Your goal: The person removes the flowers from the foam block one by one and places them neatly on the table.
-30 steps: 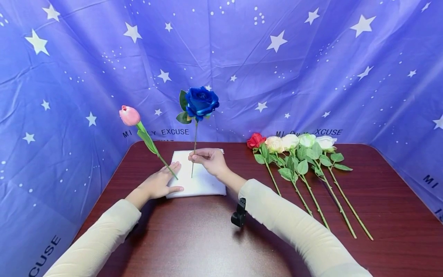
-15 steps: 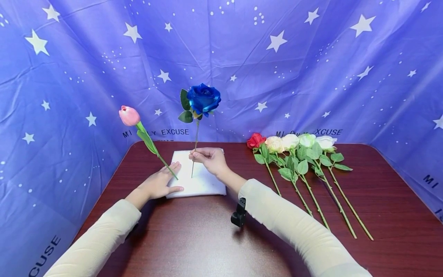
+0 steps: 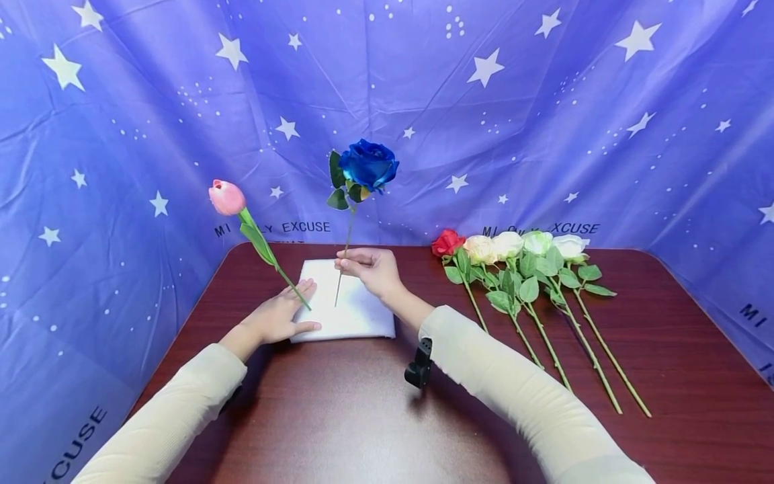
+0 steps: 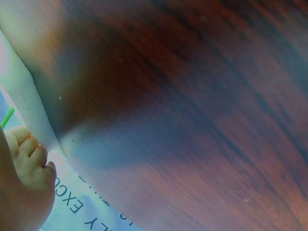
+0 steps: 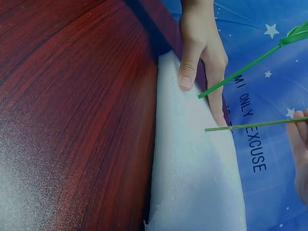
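Note:
In the head view, my right hand [image 3: 377,274] pinches the stem of a blue rose [image 3: 369,165] between thumb and fingertips. The rose leans a little to the right, its stem's lower end meeting the top of a white foam block [image 3: 357,319]. My left hand [image 3: 275,316] lies with spread fingers on the block's left side, thumb along the near part. Beside that hand a pink tulip [image 3: 227,197] rises from the foam, slanting left. The right wrist view shows both stems at the foam, the rose stem [image 5: 250,125] below the tulip stem [image 5: 240,71].
To the right on the dark red-brown table [image 3: 314,417] lies a row of flowers: a red rose [image 3: 448,243], then several cream and white roses [image 3: 506,246] with leafy stems towards me. A blue star-patterned cloth [image 3: 411,81] hangs behind. A black wrist camera [image 3: 418,366] sits under my right sleeve.
The blue rose's bloom has tipped to the right and slightly up, my right hand shifting the same way with the stem. My left hand stays on the foam; the tulip keeps its slant.

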Demonstrator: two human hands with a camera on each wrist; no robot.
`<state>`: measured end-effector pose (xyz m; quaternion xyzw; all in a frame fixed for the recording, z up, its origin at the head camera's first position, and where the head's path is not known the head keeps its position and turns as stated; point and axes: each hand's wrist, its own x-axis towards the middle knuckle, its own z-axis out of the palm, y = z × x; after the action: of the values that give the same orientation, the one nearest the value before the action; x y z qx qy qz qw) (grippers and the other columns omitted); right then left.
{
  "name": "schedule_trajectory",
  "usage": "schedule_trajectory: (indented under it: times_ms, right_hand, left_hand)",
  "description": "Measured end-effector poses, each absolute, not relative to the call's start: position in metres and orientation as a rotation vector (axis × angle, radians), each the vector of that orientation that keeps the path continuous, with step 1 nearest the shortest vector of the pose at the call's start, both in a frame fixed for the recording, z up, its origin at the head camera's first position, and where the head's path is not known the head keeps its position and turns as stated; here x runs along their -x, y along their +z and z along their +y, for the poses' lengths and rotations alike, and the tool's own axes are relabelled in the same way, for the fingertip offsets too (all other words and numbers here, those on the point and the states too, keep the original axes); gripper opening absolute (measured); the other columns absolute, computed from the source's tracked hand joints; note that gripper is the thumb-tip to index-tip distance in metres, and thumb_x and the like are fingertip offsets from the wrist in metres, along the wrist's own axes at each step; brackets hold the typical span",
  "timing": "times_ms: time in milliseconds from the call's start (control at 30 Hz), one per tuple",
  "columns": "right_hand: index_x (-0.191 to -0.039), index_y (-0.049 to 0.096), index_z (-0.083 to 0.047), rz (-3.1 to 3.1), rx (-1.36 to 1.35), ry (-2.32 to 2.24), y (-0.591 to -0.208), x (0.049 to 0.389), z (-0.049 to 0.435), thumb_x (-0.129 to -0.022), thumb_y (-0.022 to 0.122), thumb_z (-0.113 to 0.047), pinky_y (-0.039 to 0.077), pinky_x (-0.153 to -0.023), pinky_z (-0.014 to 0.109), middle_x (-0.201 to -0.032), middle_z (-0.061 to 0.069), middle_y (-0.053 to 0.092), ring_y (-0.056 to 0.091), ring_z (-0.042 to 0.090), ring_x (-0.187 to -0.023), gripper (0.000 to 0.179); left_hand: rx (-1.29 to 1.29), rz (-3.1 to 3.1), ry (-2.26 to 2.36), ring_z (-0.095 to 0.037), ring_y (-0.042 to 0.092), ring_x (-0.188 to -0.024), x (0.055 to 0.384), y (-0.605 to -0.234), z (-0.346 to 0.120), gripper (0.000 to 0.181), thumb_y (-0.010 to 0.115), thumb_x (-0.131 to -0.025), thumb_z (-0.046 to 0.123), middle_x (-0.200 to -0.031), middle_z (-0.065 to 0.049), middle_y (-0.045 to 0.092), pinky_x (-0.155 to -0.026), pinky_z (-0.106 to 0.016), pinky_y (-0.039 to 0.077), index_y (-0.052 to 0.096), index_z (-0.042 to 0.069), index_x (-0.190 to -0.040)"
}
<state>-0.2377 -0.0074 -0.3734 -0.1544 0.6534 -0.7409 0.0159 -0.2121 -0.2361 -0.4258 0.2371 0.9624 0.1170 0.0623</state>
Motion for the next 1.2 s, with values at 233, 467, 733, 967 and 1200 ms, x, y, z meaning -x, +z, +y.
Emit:
schedule_trajectory:
  times_ms: [233, 467, 733, 967, 1200]
  right_hand:
    - [-0.105, 0.065, 0.019, 2.031, 0.507, -2.315, -0.374, 0.24, -0.004, -0.086, 0.064, 0.008, 0.059, -0.081, 0.037, -0.102, 0.037, 0.065, 0.075, 0.023, -0.086, 0.022]
    - [-0.105, 0.064, 0.021, 2.0, 0.498, -2.346, -0.374, 0.24, -0.002, -0.085, 0.064, 0.009, 0.059, -0.081, 0.039, -0.104, 0.038, 0.064, 0.075, 0.016, -0.081, 0.022]
    - [-0.108, 0.062, 0.02, 1.907, 0.409, -2.437, -0.356, 0.241, 0.002, -0.086, 0.063, 0.008, 0.06, -0.079, 0.035, -0.107, 0.036, 0.063, 0.071, 0.006, -0.071, 0.025]
    - [-0.11, 0.062, 0.019, 1.898, 0.407, -2.426, -0.341, 0.239, 0.022, -0.086, 0.064, 0.008, 0.06, -0.076, 0.035, -0.106, 0.036, 0.064, 0.072, 0.008, -0.069, 0.027]
    - [-0.111, 0.06, 0.022, 1.9, 0.412, -2.354, -0.345, 0.232, 0.052, -0.084, 0.065, 0.009, 0.06, -0.074, 0.034, -0.079, 0.007, 0.076, 0.073, 0.011, -0.07, 0.03]
  left_hand:
    - [-0.714, 2.906, 0.343, -0.035, 0.021, -0.149, 0.213, -0.427, -0.236, 0.092, 0.06, -0.087, 0.057, -0.16, -0.016, 0.023, -0.119, -0.05, 0.025, 0.025, 0.002, -0.152]
    - [-0.712, 2.905, 0.341, -0.035, 0.021, -0.149, 0.214, -0.426, -0.236, 0.092, 0.06, -0.087, 0.057, -0.16, -0.016, 0.023, -0.119, -0.051, 0.025, 0.025, 0.002, -0.152]
    - [-0.712, 2.913, 0.327, -0.035, 0.021, -0.149, 0.213, -0.425, -0.236, 0.092, 0.059, -0.086, 0.058, -0.16, -0.016, 0.023, -0.119, -0.051, 0.026, 0.025, 0.002, -0.152]
    - [-0.718, 2.918, 0.34, -0.035, 0.022, -0.148, 0.211, -0.424, -0.235, 0.091, 0.06, -0.086, 0.056, -0.159, -0.017, 0.025, -0.119, -0.05, 0.026, 0.027, 0.0, -0.15]
    - [-0.739, 2.92, 0.34, -0.036, 0.023, -0.148, 0.21, -0.424, -0.234, 0.09, 0.061, -0.087, 0.054, -0.159, -0.018, 0.026, -0.119, -0.05, 0.025, 0.028, -0.001, -0.15]
